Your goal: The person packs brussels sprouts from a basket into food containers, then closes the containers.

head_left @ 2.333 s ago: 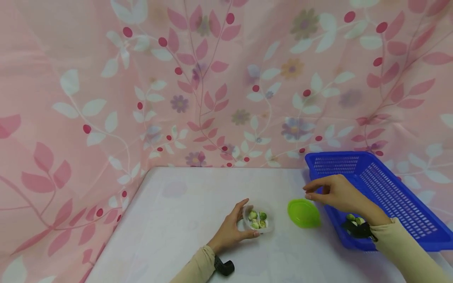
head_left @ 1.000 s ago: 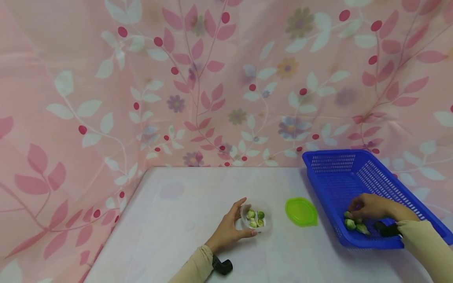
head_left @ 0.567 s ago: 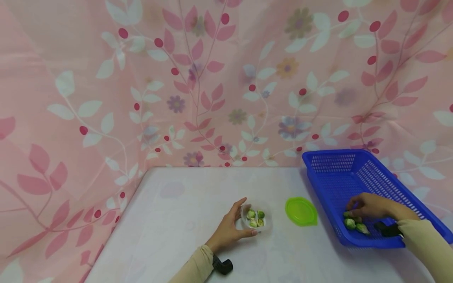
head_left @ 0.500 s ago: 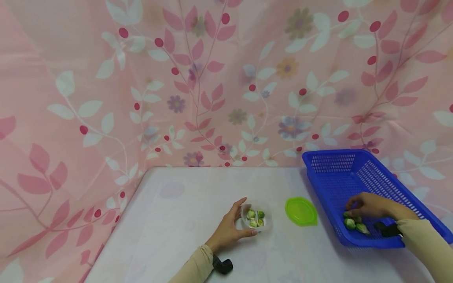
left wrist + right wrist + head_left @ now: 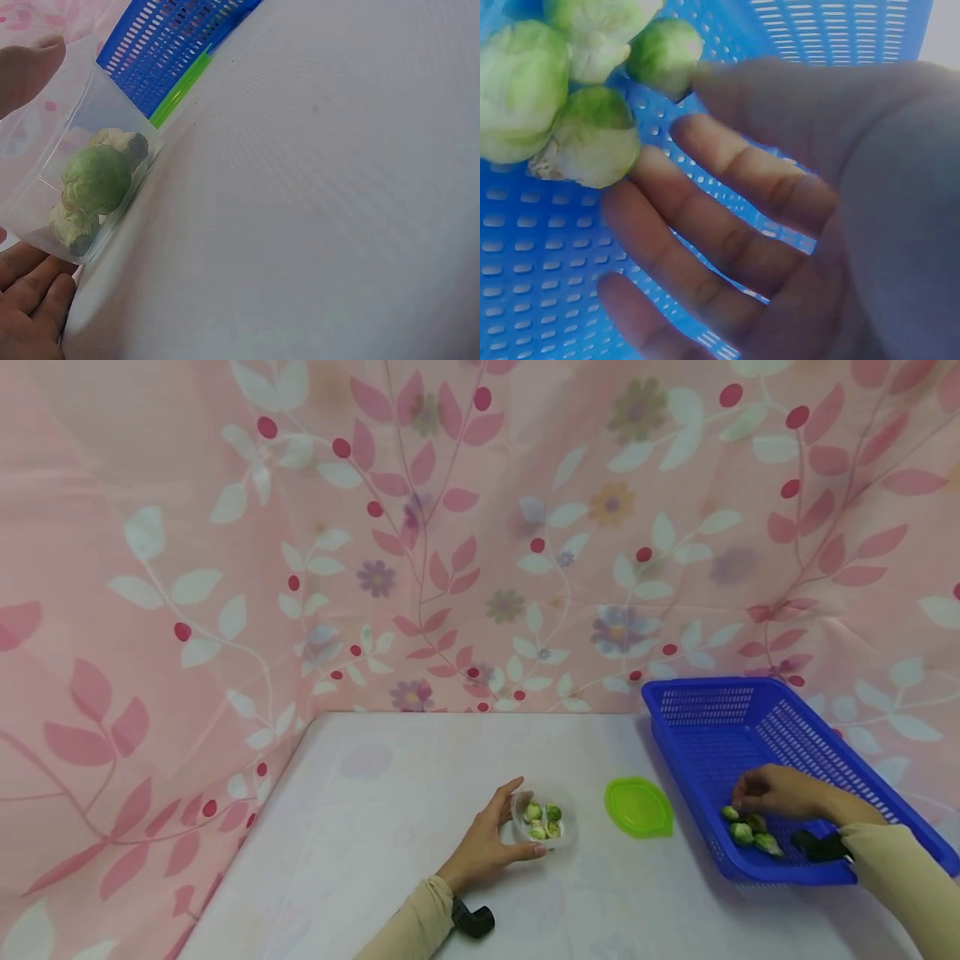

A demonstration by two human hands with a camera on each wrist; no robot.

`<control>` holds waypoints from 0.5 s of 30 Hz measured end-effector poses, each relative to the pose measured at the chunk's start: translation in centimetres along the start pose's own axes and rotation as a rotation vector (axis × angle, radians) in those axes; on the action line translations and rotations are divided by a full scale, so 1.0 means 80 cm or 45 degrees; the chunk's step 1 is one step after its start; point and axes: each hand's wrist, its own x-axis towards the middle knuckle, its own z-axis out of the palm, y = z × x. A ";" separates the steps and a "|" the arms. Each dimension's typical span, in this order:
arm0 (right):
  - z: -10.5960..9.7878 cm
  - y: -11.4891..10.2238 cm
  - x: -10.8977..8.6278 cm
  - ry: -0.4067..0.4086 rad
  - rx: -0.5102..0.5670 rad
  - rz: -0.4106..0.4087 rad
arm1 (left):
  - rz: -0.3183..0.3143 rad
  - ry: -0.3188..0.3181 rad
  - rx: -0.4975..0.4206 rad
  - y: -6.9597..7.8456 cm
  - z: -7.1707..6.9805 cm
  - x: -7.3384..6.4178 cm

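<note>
Brussels sprouts (image 5: 741,834), 4, at the right hand (image 5: 783,791): back of hand up, fingers loosely apart, thumb tip against 1 sprout. Left hand (image 5: 483,847) clamped round clear tub (image 5: 112,109), thumb nearside, fingers far side; 4 more inside. Blue basket (image 5: 720,756) surrounds first 4; green lid (image 5: 639,807) between, on worktop (image 5: 375,827).

a white tabletop (image 5: 420,777) bears a lime-green plastic lid (image 5: 639,808), a clear plastic tub (image 5: 570,833) left of the lid, and a blue perforated basket (image 5: 708,756) right of it.
</note>
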 end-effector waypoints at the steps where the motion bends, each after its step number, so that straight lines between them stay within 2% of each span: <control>1: 0.000 -0.001 0.001 -0.003 -0.010 0.022 | 0.000 -0.002 0.002 0.000 0.000 0.000; 5: 0.002 -0.007 0.005 -0.026 -0.027 0.097 | -0.010 0.003 0.004 0.001 -0.001 -0.001; 15: 0.006 -0.005 0.006 -0.055 -0.003 0.052 | -0.020 -0.003 0.003 -0.003 0.001 -0.001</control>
